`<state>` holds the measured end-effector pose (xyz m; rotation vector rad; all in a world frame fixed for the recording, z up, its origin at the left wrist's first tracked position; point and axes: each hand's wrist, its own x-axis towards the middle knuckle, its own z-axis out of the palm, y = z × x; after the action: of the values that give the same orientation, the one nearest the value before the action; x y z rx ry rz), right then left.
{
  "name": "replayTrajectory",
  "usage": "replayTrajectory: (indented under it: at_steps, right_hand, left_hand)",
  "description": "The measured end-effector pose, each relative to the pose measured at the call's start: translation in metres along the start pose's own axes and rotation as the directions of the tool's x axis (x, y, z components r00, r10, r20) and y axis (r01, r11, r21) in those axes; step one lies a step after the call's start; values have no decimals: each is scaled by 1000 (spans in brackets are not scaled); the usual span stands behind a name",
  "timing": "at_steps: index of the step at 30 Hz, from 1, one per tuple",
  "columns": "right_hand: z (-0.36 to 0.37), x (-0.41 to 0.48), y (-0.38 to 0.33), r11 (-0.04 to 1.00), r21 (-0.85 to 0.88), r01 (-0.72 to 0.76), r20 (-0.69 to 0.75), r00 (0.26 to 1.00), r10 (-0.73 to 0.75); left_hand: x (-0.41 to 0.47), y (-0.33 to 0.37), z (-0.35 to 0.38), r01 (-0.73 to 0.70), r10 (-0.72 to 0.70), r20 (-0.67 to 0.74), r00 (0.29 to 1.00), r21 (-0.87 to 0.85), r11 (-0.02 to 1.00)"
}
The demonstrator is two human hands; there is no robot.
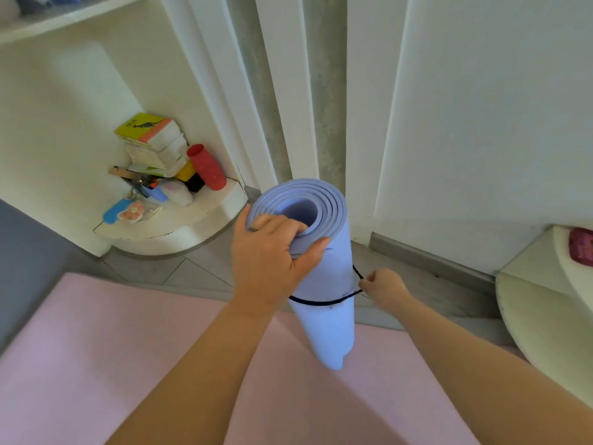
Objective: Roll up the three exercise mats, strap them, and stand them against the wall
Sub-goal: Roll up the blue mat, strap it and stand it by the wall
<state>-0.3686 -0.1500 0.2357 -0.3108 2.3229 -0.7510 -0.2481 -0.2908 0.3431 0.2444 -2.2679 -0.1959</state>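
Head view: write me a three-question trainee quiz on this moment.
1. True or false: the blue mat is rolled up and held upright.
2. Fill in: the left hand grips the roll's ____ end.
3. Which hand pinches the cord looped round the roll? A. left hand B. right hand C. neither
Key: 1 true; 2 top; 3 B.
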Motion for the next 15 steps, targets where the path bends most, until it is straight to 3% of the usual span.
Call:
replayTrajectory:
  at_steps: [7,12,13,15]
  right_hand:
    - [34,13,18,997,82,-2,-14,1000,4]
    - [23,6,19,896,442,-51,26,999,44]
    - [16,1,17,884,466,-38,6,999,39]
    - [-9,-11,7,879,472,72,-168,986,9]
  left_hand:
    - [13,0,10,38,-38,-20,999,4,999]
    - [23,-4,17,39,-39,-15,999,-16,999]
    - [24,-5,19,42,-43,-14,999,-11,999]
    - [28,-5,24,46,-46,-12,999,7,999]
